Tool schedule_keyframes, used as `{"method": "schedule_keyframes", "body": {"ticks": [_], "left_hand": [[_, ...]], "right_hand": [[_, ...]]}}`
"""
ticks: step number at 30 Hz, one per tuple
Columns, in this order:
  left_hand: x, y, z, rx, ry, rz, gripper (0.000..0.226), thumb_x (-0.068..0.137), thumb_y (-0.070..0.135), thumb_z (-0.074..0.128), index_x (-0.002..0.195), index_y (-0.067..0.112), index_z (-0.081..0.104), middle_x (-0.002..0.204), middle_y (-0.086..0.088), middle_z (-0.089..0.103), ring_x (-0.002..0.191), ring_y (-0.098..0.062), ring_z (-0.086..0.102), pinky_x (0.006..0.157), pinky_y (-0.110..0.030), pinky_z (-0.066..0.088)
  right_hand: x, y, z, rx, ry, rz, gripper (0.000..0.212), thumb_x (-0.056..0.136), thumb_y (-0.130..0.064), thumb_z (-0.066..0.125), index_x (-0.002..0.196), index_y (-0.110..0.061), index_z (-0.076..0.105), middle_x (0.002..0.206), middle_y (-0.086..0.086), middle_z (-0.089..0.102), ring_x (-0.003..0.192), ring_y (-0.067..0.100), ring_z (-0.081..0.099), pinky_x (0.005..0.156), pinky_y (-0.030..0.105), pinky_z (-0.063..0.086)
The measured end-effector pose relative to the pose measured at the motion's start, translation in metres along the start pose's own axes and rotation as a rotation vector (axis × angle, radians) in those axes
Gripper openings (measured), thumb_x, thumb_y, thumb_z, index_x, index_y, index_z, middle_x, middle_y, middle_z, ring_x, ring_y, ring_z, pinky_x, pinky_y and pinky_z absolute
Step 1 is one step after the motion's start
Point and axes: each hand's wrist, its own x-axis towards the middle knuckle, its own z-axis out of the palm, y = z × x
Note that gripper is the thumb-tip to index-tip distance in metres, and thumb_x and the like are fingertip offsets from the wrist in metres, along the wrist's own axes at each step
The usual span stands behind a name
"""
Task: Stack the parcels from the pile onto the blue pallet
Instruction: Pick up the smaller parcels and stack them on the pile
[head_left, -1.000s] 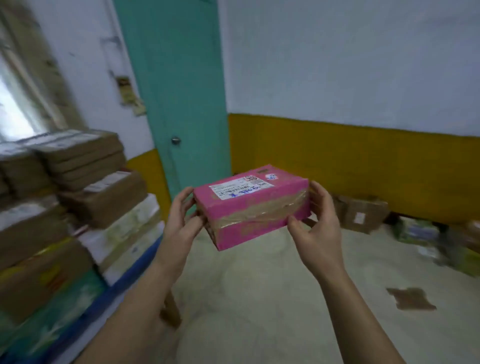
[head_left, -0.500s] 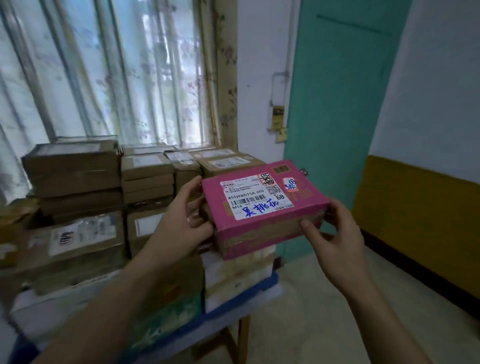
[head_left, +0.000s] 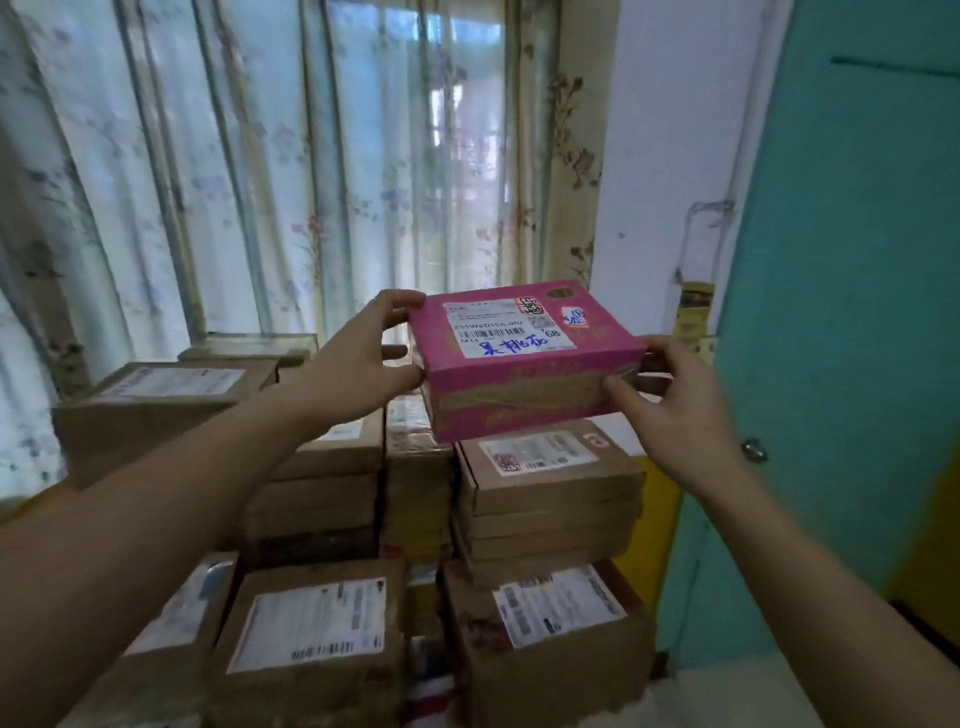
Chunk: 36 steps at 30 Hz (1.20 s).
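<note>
Floral curtains (head_left: 270, 171) are hanging across a bright window at the back of the room, with a white wall strip and a teal door (head_left: 852, 322) standing to the right; entries below are running near to far.

Nearest: brown cardboard parcels (head_left: 311, 623), white shipping labels facing up, are sitting in the bottom foreground. Whatever surface is bearing them is hidden.

Behind these: a taller stack of flat brown parcels (head_left: 550, 499) is rising at centre right, its top label facing up. More brown boxes (head_left: 156, 400) are lying to the left, reaching back toward the curtains.

Held item: a pink parcel (head_left: 524, 364), banded with brown tape along its front side, is hovering in the air just above the taller stack; whether it is touching the top parcel cannot be told. Its long axis is running left to right, tilted slightly so the right end is sitting lower. Its labelled face is pointing up, the blue handwriting reading upright toward the camera.

Left hand (head_left: 358, 364): gripping the parcel's left end, thumb at the near edge and fingers wrapping the far corner.

Right hand (head_left: 670, 400): gripping the right end, thumb pressing the taped front side and fingers curling round behind.

Far right: a round knob (head_left: 753, 449) is showing on the door, and a yellow wall band (head_left: 930, 545) is running low beyond it.
</note>
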Motion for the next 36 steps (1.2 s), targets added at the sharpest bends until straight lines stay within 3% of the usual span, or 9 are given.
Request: {"method": "schedule_keyframes", "body": {"ticks": [3,7,10,14,17,20,24,29,36], "left_hand": [[0.067,-0.028,-0.010,0.173,-0.072,0.028,0.061,0.093,0.002,0.069,0.140,0.033,0.045,0.131,0.024,0.053,0.107,0.000,0.066,0.087,-0.026,0.057],[0.143,-0.075,-0.020,0.225,-0.110,0.015,0.056,0.092,0.002,0.071,0.135,0.033,0.051,0.134,0.016,0.057,0.121,0.009,0.054,0.095,-0.034,0.057],[0.198,-0.108,-0.022,0.133,-0.106,-0.066,0.051,0.094,-0.004,0.065,0.134,0.028,0.057,0.139,0.004,0.058,0.131,-0.007,0.053,0.097,-0.045,0.057],[0.262,-0.136,-0.009,-0.203,-0.002,-0.339,0.039,0.098,0.007,0.047,0.118,0.031,0.069,0.122,-0.004,0.069,0.095,-0.027,0.067,0.101,-0.048,0.053],[0.287,-0.164,0.003,-0.190,-0.054,-0.371,0.031,0.099,0.015,0.051,0.125,0.029,0.062,0.116,-0.005,0.071,0.096,-0.024,0.069,0.093,-0.044,0.057],[0.307,-0.198,0.011,-0.130,-0.039,-0.371,0.039,0.097,0.003,0.058,0.130,0.024,0.054,0.120,-0.005,0.066,0.100,-0.023,0.071,0.075,-0.037,0.061],[0.325,-0.235,0.021,-0.052,-0.006,-0.402,0.041,0.099,0.004,0.058,0.136,0.019,0.051,0.121,-0.009,0.063,0.098,-0.025,0.071,0.067,-0.033,0.062],[0.327,-0.270,0.031,0.102,-0.012,-0.443,0.031,0.103,0.018,0.054,0.133,0.023,0.056,0.116,-0.006,0.064,0.098,-0.023,0.069,0.077,-0.035,0.062],[0.324,-0.273,0.019,0.151,-0.082,-0.477,0.044,0.107,0.038,0.046,0.144,0.016,0.052,0.135,-0.008,0.062,0.117,-0.023,0.061,0.105,-0.043,0.051]], "right_hand": [[0.056,0.014,0.038,-0.021,-0.025,0.012,0.030,0.094,-0.024,0.072,0.118,-0.028,0.055,0.100,-0.021,0.061,0.093,0.004,0.065,0.087,0.034,0.057],[0.118,0.041,0.080,-0.044,-0.087,0.097,0.029,0.095,-0.030,0.068,0.121,-0.023,0.059,0.110,-0.006,0.067,0.100,0.016,0.067,0.092,0.044,0.058],[0.161,0.057,0.102,-0.068,-0.148,0.132,0.043,0.094,-0.033,0.068,0.134,-0.021,0.058,0.116,-0.001,0.068,0.100,0.016,0.066,0.088,0.040,0.059],[0.214,0.088,0.134,-0.050,-0.192,0.173,0.051,0.094,-0.038,0.068,0.140,-0.022,0.053,0.120,-0.003,0.064,0.106,0.016,0.064,0.094,0.044,0.058],[0.240,0.109,0.160,-0.046,-0.278,0.202,0.050,0.096,-0.036,0.067,0.141,-0.024,0.049,0.124,-0.002,0.062,0.106,0.015,0.063,0.086,0.035,0.057],[0.258,0.130,0.188,-0.061,-0.397,0.227,0.050,0.098,-0.033,0.067,0.142,-0.022,0.047,0.124,-0.001,0.062,0.104,0.013,0.062,0.082,0.029,0.055],[0.276,0.158,0.215,-0.077,-0.542,0.270,0.046,0.098,-0.031,0.066,0.139,-0.024,0.046,0.111,-0.010,0.062,0.096,0.004,0.062,0.072,0.023,0.051],[0.277,0.182,0.237,-0.110,-0.665,0.291,0.066,0.085,-0.047,0.068,0.145,-0.028,0.048,0.128,-0.005,0.067,0.112,0.014,0.066,0.100,0.042,0.055],[0.281,0.184,0.247,-0.137,-0.689,0.254,0.061,0.092,-0.036,0.067,0.148,-0.030,0.044,0.129,-0.005,0.065,0.113,0.014,0.064,0.103,0.040,0.053]]}}
